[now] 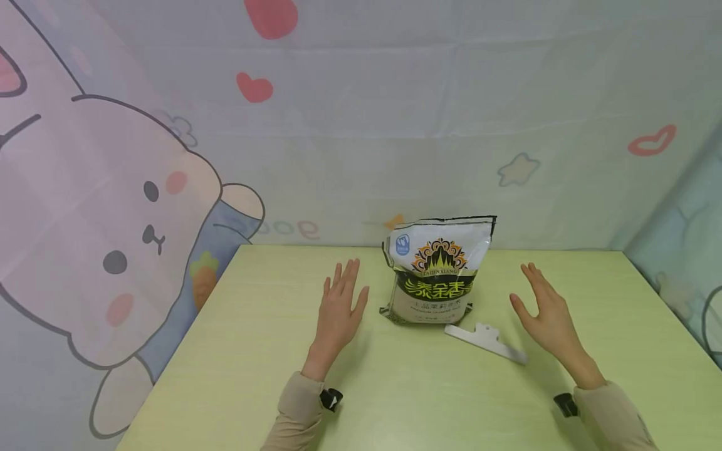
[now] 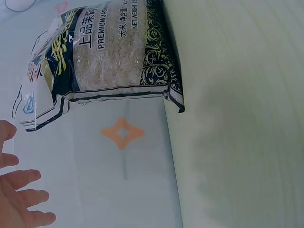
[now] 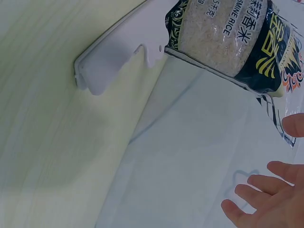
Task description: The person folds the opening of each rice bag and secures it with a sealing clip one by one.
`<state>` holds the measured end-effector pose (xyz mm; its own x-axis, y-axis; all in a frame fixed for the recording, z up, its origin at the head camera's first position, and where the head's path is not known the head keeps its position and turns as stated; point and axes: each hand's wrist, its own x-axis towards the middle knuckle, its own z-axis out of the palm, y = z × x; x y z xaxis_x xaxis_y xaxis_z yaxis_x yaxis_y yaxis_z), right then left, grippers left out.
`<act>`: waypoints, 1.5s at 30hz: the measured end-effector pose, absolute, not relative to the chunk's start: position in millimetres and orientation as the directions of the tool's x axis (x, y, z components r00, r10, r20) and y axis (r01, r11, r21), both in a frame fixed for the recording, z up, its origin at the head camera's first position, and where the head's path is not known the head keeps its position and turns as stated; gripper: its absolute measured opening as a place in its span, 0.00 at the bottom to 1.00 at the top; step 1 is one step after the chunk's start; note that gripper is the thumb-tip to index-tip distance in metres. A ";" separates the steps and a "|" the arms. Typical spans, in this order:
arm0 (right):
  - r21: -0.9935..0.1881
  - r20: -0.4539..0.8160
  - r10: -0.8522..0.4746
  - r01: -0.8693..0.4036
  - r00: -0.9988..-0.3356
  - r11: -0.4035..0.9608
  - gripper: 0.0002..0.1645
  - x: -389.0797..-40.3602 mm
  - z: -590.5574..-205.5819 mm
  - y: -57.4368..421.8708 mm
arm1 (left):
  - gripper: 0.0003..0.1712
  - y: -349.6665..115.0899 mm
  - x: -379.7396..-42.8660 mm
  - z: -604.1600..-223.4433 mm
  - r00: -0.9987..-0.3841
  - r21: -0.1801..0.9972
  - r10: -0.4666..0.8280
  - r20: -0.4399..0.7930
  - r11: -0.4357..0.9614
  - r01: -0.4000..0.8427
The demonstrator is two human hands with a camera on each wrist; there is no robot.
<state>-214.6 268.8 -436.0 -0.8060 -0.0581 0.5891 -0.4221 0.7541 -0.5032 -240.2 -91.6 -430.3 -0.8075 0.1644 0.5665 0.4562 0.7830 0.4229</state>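
Note:
A bag of jasmine rice (image 1: 437, 272) stands upright near the back of the table, its white top part creased and leaning a little. Rice grains show through its clear lower part in the left wrist view (image 2: 109, 61). In front of it lies a white bag clip (image 1: 486, 342), its left end close to the bag's bottom edge. My left hand (image 1: 336, 307) is held to the left of the bag, fingers extended, touching nothing. To the right of bag and clip, my right hand (image 1: 544, 313) has its fingers straight and thumb apart, holding nothing.
The pale yellow-green table (image 1: 237, 376) ends at a cloth backdrop (image 1: 361, 125) printed with a rabbit, hearts and stars. Close behind the bag is the table's back edge. A dark cable loop (image 1: 706, 326) shows at the far right.

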 end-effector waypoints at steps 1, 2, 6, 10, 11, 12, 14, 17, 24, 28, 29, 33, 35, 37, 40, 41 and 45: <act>-0.503 0.596 -0.057 -0.428 -0.801 0.751 0.35 -215.0 -435.6 268.3 | 0.31 -91.3 -240.4 -430.1 -0.807 0.428 0.163 0.567 0.779 0.459; -0.502 0.602 -0.057 -0.433 -0.797 0.749 0.36 -215.3 -435.2 267.8 | 0.31 -90.8 -240.7 -430.2 -0.806 0.433 0.159 0.570 0.776 0.460; -0.510 0.605 -0.048 -0.433 -0.795 0.743 0.35 -215.3 -433.6 266.4 | 0.31 -88.4 -241.2 -430.9 -0.807 0.459 0.144 0.572 0.760 0.461; -0.521 0.600 -0.032 -0.420 -0.799 0.743 0.35 -215.7 -432.2 265.8 | 0.31 -86.4 -242.0 -431.0 -0.810 0.479 0.130 0.572 0.748 0.458; -0.521 0.604 -0.028 -0.421 -0.796 0.743 0.35 -216.0 -431.7 265.4 | 0.31 -85.9 -242.0 -430.5 -0.810 0.486 0.126 0.573 0.743 0.460; -0.522 0.609 -0.024 -0.423 -0.793 0.741 0.35 -216.2 -431.1 265.0 | 0.31 -85.5 -242.2 -430.6 -0.810 0.493 0.122 0.574 0.738 0.461; -0.523 0.624 -0.014 -0.431 -0.781 0.735 0.34 -216.9 -430.0 263.8 | 0.30 -84.8 -242.2 -430.5 -0.808 0.511 0.113 0.578 0.723 0.466; -0.526 0.651 0.001 -0.450 -0.759 0.722 0.32 -218.1 -428.2 261.6 | 0.30 -83.6 -241.7 -429.2 -0.805 0.534 0.100 0.585 0.700 0.475; -0.492 0.710 0.012 -0.484 -0.705 0.724 0.32 -222.0 -426.5 256.9 | 0.28 -81.8 -241.6 -426.5 -0.779 0.536 0.097 0.620 0.672 0.510; -0.489 0.714 0.006 -0.492 -0.700 0.720 0.32 -224.3 -423.3 251.6 | 0.26 -80.8 -242.5 -427.2 -0.755 0.531 0.087 0.650 0.659 0.532; -0.493 0.712 0.007 -0.494 -0.702 0.716 0.32 -224.7 -422.2 250.0 | 0.25 -80.3 -242.8 -427.4 -0.749 0.531 0.084 0.657 0.653 0.540; -0.524 0.703 0.022 -0.496 -0.711 0.692 0.31 -226.4 -418.1 243.8 | 0.24 -77.4 -243.6 -427.9 -0.726 0.532 0.076 0.683 0.629 0.566; -0.537 0.701 0.031 -0.500 -0.712 0.679 0.31 -227.6 -416.3 240.9 | 0.23 -75.8 -243.9 -427.7 -0.718 0.532 0.072 0.693 0.621 0.576; -0.551 0.701 0.040 -0.505 -0.712 0.665 0.31 -228.9 -415.0 238.5 | 0.23 -74.3 -244.6 -427.6 -0.714 0.535 0.070 0.697 0.613 0.582; -0.565 0.697 0.047 -0.509 -0.715 0.650 0.30 -230.4 -413.6 235.6 | 0.23 -72.5 -244.6 -426.9 -0.709 0.540 0.068 0.702 0.599 0.592; -0.568 0.696 0.048 -0.509 -0.716 0.646 0.30 -230.8 -413.1 234.9 | 0.23 -72.0 -244.7 -427.2 -0.711 0.543 0.069 0.700 0.595 0.592; -0.576 0.693 0.051 -0.509 -0.719 0.639 0.30 -231.6 -410.5 231.9 | 0.24 -70.0 -244.8 -428.0 -0.737 0.571 0.076 0.672 0.580 0.581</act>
